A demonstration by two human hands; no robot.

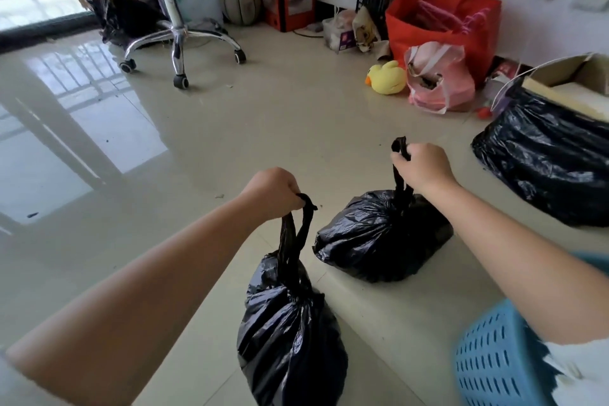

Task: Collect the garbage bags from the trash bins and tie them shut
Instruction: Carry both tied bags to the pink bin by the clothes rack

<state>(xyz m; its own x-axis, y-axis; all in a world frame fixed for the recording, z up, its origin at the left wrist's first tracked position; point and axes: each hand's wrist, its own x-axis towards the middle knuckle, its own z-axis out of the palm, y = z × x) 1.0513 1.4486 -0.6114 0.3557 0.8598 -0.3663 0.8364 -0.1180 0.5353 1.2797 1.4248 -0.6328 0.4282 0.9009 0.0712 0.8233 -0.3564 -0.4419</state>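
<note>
Your left hand (273, 189) is fisted around the tied handles of 1 black garbage bag (290, 336); right hand (423, 165) likewise clutches the second bag (379, 234), both over the tiled floor (263, 115).

The left hand (275, 189) is closed in a grip on the twisted handles of a tied black garbage bag (290, 333), which hangs straight down from them. The right hand (423, 165) grips the knotted handles of a second black bag (379, 237) resting on the tiled floor (263, 115). A blue perforated basket (494, 356) stands at lower right, under the right forearm.
</note>
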